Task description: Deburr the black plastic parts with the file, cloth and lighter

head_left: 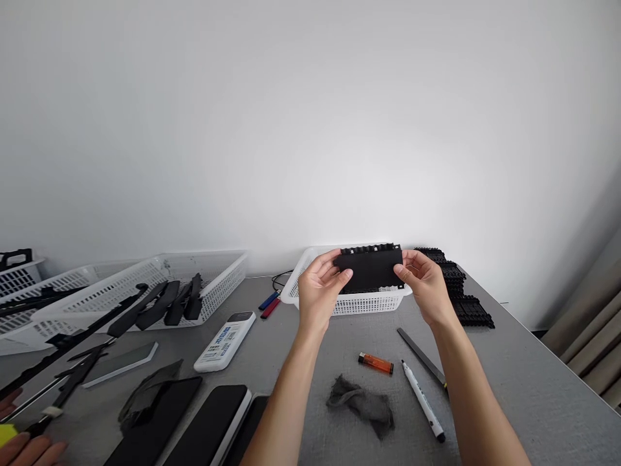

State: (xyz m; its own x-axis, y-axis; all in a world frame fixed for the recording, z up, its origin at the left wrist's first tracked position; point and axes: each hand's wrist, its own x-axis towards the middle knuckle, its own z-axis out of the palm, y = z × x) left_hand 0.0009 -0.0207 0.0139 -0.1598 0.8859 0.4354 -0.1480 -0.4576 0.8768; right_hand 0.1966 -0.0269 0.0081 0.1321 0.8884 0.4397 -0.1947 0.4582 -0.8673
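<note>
Black, ridge-edged panel (369, 270) is held between both hands (317, 288).

Single head-worn view, looking forward and down across the table (514, 382) to the wall (310, 129). The forearms (292, 395) enter from the lower margin, nearest the lens; the fingers (324, 261) lie farther out, right of and below centre. The table spreads below the fingers, the wall rises above them, and the curtain (594, 346) bounds the field well to their right.
</note>
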